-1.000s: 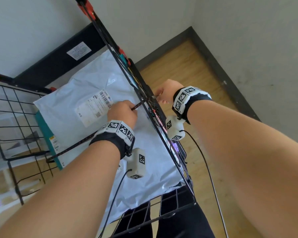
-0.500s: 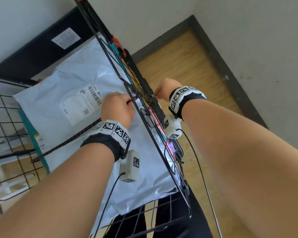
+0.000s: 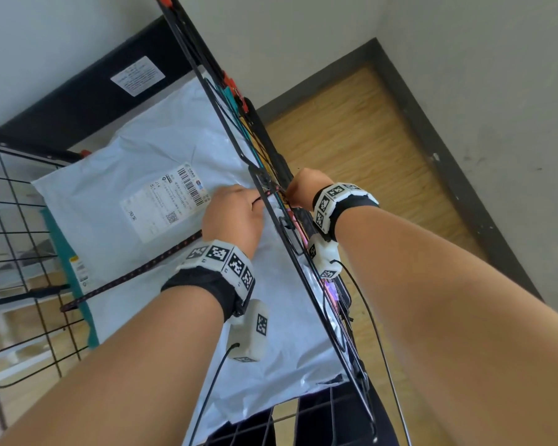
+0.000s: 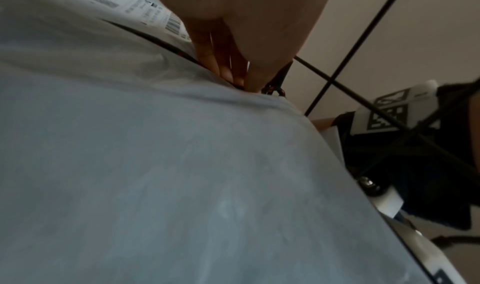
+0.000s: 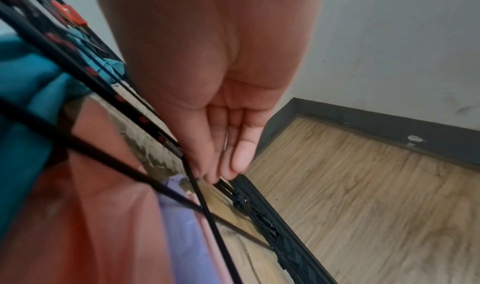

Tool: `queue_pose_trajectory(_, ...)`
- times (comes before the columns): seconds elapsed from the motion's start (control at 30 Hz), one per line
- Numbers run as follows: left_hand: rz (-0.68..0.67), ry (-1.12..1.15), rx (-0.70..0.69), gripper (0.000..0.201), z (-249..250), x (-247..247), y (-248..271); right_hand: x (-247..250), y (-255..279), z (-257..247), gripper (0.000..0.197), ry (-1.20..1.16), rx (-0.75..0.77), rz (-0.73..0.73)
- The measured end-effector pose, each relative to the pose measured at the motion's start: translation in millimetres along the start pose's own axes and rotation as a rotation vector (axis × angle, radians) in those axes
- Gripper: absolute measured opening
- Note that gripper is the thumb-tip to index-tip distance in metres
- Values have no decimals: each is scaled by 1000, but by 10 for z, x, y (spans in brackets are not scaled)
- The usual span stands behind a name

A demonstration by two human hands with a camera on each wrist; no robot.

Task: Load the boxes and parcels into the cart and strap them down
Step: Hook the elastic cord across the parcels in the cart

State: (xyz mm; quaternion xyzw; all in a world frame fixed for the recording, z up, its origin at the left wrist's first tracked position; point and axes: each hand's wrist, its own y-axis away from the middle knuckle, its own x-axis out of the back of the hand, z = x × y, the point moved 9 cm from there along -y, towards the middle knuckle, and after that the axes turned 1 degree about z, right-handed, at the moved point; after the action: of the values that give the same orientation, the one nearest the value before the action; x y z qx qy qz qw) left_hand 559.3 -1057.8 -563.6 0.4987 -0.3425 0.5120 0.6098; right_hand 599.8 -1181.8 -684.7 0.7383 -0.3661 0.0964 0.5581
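Loaded: pale grey plastic mailer lay inside black wire cart.
Strap: black red-flecked elastic cord crossed it.
Hands: left hand pinched cord at right wall; right hand fingers met there outside.
Left: hooking it.

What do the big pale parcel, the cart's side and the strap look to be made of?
Parcel: thin glossy plastic film, seemingly; it wrinkles and shines.
Cart side: thin black wire grid, probably coated metal.
Strap: black cord flecked red, likely woven elastic.
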Motion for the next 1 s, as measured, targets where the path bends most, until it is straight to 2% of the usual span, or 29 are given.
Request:
queue_pose_trajectory(0.1,13,38,-17,22,18,42,38,-45,25,-14,26,-2,1,-28)
queue_pose_trajectory(0.23,46,23,-34,24,-7,129,121,-56,73,-15,14,-50,22,-63)
queue_pose_trajectory(0.43,25,-9,-33,26,-31,229,220,88,248,-37,21,3,44,-107)
queue_pose_trajectory(0.53,-13,-19,-6,26,-62,251,247,295,380,-66,35,30,93,-44)
queue_pose_trajectory(0.63,-27,-34,45,26,-187,328,304,487,531,-87,39,32,94,-3)
queue_pose_trajectory(0.87,-54,17,148,25,-520,550,467,1007,949,-190,31,-136,62,164)
queue_pose_trajectory(1.0,-140,-78,177,28,-655,583,548,1229,1239,-381,27,-179,66,243)
